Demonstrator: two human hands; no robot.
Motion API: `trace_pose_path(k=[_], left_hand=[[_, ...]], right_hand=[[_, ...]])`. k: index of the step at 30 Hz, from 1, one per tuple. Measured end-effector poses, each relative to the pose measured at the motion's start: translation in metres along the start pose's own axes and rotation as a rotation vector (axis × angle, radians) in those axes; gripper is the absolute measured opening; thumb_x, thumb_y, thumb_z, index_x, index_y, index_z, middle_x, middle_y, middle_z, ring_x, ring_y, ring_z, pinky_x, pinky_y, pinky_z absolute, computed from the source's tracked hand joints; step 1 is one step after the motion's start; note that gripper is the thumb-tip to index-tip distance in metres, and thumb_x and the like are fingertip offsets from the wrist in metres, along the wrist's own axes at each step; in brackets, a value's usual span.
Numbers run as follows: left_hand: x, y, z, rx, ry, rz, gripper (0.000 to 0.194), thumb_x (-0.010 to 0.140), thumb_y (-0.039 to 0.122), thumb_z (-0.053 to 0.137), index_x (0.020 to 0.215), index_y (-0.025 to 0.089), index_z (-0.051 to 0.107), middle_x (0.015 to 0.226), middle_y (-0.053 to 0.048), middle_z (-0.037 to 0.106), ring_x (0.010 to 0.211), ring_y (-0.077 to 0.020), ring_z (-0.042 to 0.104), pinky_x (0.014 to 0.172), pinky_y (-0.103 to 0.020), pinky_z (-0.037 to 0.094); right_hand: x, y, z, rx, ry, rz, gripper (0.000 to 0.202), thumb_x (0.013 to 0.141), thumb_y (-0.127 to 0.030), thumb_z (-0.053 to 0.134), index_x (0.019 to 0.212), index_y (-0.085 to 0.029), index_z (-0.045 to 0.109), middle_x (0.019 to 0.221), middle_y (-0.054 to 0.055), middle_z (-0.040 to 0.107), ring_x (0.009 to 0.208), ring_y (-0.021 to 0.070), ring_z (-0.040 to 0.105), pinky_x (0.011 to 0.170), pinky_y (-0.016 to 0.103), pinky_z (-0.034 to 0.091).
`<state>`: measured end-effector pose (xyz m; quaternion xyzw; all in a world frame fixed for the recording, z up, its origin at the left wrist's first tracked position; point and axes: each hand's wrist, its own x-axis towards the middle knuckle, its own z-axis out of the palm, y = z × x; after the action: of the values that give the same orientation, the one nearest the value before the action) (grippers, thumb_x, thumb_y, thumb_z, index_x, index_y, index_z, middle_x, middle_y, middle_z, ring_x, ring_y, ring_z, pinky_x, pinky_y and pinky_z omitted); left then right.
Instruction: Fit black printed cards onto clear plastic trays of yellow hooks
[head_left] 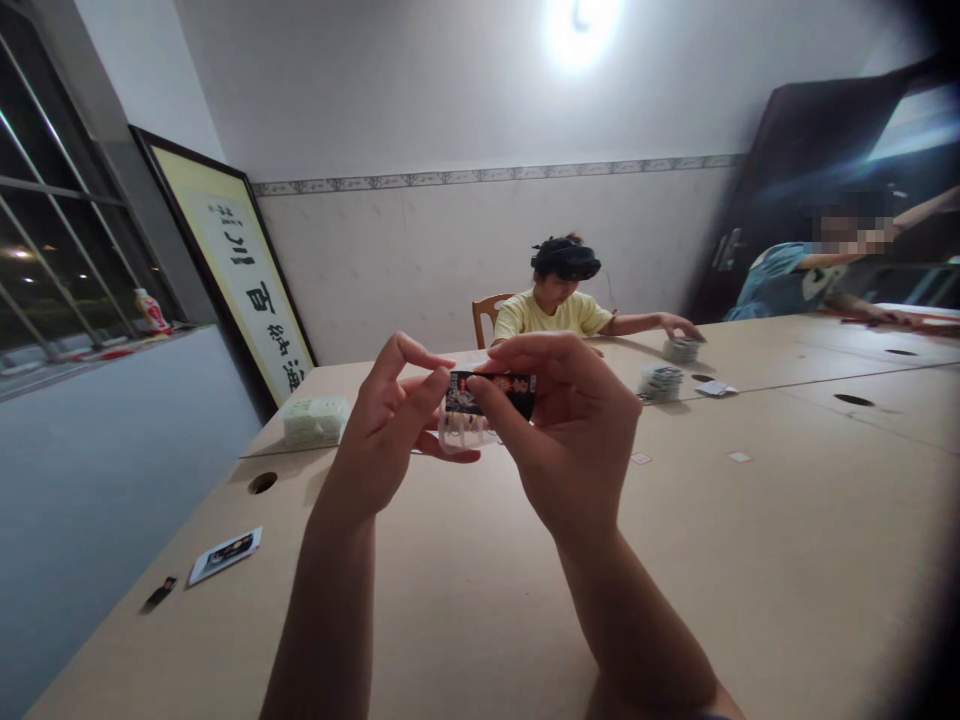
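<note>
Both hands are raised over the table around a small clear plastic box (469,432) with a printed black label (495,395) across its upper side. My left hand (382,430) is closed on the box's left end, its thumb at the label's left edge. With the thumb pressed on the label's front and the fingers behind, my right hand (570,430) grips the right part. Small pale items show dimly through the plastic. Whether the label is fully stuck to the box I cannot tell.
Clear boxes (313,422) are stacked at the left. Nearer lie a white packet (225,556) and a small black strip (159,594). Across the table a person in yellow (555,315) touches a stack of packets (681,349); another stack (660,383) stands closer. Another person (780,280) is at right.
</note>
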<state>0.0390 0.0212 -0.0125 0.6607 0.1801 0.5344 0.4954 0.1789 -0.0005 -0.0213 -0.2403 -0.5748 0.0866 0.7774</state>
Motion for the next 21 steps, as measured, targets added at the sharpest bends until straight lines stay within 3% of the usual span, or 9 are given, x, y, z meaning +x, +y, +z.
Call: trace_pose_path(k=[7,13,15,21], left_hand=[[0.0019,0.0027,0.0001,-0.059,-0.014,-0.006,0.031,0.092,0.05,0.07,0.095,0.024,0.053,0.066,0.009,0.064,0.057,-0.0167,0.075,0.05,-0.025,0.065],[0.0044,0.0047,-0.0007,-0.094,0.028,-0.036,0.039,0.087,0.051,0.076,0.094,0.023,0.051,0.065,0.012,0.056,0.051,-0.0123,0.072,0.05,-0.022,0.064],[0.0038,0.0046,-0.0016,-0.075,0.011,-0.026,0.041,0.087,0.055,0.075,0.094,0.023,0.051,0.068,0.01,0.06,0.053,-0.0132,0.073,0.05,-0.023,0.064],[0.0,0.0026,-0.0024,-0.029,-0.023,-0.013,0.037,0.093,0.057,0.066,0.097,0.023,0.052,0.08,0.002,0.074,0.062,-0.0177,0.077,0.055,-0.028,0.066]], right_hand=[[-0.0019,0.0048,0.0017,0.059,-0.025,-0.118,0.025,0.08,-0.004,0.072,0.093,-0.025,0.069,0.083,-0.004,0.07,0.077,0.0123,0.068,0.067,0.027,0.058],[-0.0018,-0.0008,-0.0031,-0.075,0.039,-0.4,0.033,0.083,-0.007,0.072,0.099,-0.036,0.07,0.084,-0.001,0.074,0.083,0.0213,0.072,0.073,0.041,0.064],[-0.0015,-0.0021,-0.0038,-0.066,0.035,-0.328,0.032,0.084,-0.008,0.072,0.097,-0.037,0.069,0.084,-0.001,0.074,0.082,0.021,0.072,0.072,0.04,0.064],[0.0026,0.0015,0.0008,0.088,-0.043,-0.053,0.021,0.078,-0.005,0.074,0.088,-0.023,0.068,0.08,-0.004,0.071,0.072,0.0118,0.07,0.061,0.024,0.06]])
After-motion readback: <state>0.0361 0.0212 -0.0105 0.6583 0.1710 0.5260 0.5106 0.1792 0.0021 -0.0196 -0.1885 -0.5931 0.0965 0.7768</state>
